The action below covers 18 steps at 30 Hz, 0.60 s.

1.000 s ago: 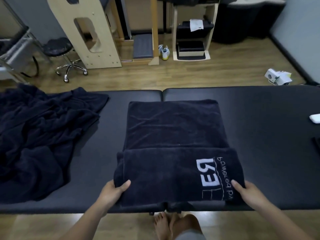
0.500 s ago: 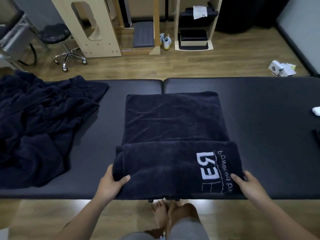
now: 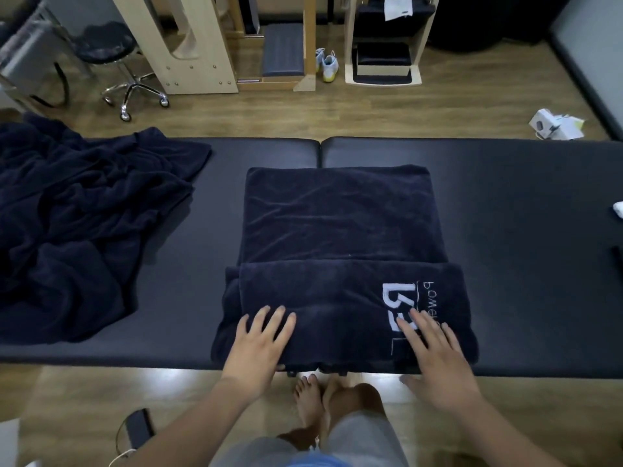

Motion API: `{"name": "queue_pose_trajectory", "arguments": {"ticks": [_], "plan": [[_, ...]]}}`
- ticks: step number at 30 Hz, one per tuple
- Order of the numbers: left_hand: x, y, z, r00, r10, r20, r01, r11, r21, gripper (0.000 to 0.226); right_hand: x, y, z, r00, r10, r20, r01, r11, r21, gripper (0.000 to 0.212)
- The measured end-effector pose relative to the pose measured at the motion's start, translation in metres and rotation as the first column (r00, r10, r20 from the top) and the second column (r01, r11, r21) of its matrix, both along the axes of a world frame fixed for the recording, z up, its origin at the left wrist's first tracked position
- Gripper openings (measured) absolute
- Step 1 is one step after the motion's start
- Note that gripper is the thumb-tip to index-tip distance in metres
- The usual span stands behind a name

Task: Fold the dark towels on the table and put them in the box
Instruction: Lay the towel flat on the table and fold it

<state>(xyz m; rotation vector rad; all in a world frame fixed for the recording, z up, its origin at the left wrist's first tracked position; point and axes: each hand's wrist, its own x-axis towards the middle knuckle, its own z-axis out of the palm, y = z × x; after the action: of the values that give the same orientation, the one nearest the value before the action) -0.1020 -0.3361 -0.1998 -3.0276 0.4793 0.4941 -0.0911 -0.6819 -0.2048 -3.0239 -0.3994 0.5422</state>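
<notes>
A dark navy towel (image 3: 340, 224) lies partly folded in the middle of the black padded table (image 3: 522, 203). Its near part is doubled over and shows white lettering (image 3: 397, 298). My left hand (image 3: 259, 342) lies flat with straight fingers on the left of that folded part. My right hand (image 3: 435, 355) lies flat on the right of it, over the lettering. A heap of unfolded dark towels (image 3: 74, 227) covers the table's left end. No box is in view.
A small white object (image 3: 618, 208) sits at the table's right edge. Behind the table are a rolling stool (image 3: 118, 62), wooden furniture (image 3: 188, 45) and a pair of shoes (image 3: 327, 64). A white carton (image 3: 553, 124) lies on the floor. My bare feet (image 3: 320, 399) stand below the table's front edge.
Both hands have let go of the folded part's side edges and moved inward onto its top, now lying flat. The camera has tilted down a little.
</notes>
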Motion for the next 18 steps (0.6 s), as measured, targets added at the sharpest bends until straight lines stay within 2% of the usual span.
{"name": "queue_pose_trajectory", "arguments": {"ticks": [2, 4, 6, 8, 10, 13, 14, 15, 18], "plan": [[0.01, 0.003, 0.008, 0.999, -0.027, 0.018, 0.027, 1.0, 0.009, 0.106, 0.01, -0.005, 0.003, 0.998, -0.063, 0.01, 0.063, 0.998, 0.001, 0.104], [0.022, 0.008, 0.016, 0.999, -0.033, 0.036, 0.033, 0.999, -0.024, 0.086, 0.021, -0.008, 0.01, 0.988, -0.103, 0.113, 0.103, 0.995, 0.0, 0.09], [0.03, 0.012, 0.029, 0.998, -0.003, -0.063, -0.003, 0.996, -0.094, 0.061, 0.028, -0.008, 0.023, 0.992, -0.091, 0.089, 0.095, 0.994, -0.045, 0.077], [0.034, 0.016, 0.045, 0.977, -0.016, -0.212, -0.025, 0.982, -0.189, 0.043, 0.03, -0.007, 0.044, 0.995, -0.08, -0.056, 0.075, 0.994, -0.079, 0.067], [0.039, 0.022, 0.065, 0.905, -0.05, -0.421, -0.059, 0.968, -0.243, 0.031, 0.033, -0.009, 0.072, 0.961, -0.063, -0.267, 0.062, 0.998, -0.014, 0.05], [0.057, 0.028, 0.104, 0.646, -0.076, -0.76, -0.218, 0.936, -0.278, 0.037, 0.054, -0.013, 0.119, 0.807, -0.061, -0.588, 0.112, 0.992, 0.052, 0.051], [0.064, 0.029, 0.113, 0.577, -0.084, -0.812, -0.256, 0.926, -0.278, 0.041, 0.065, -0.014, 0.132, 0.773, -0.04, -0.633, 0.086, 0.995, 0.042, 0.054], [0.075, 0.031, 0.12, 0.547, -0.093, -0.832, -0.28, 0.916, -0.286, 0.043, 0.079, -0.015, 0.143, 0.744, -0.023, -0.667, 0.053, 0.998, 0.024, 0.056], [0.107, 0.041, 0.128, 0.572, -0.085, -0.816, -0.35, 0.874, -0.337, 0.037, 0.126, -0.011, 0.157, 0.736, 0.013, -0.677, 0.037, 0.998, 0.059, 0.054]]}}
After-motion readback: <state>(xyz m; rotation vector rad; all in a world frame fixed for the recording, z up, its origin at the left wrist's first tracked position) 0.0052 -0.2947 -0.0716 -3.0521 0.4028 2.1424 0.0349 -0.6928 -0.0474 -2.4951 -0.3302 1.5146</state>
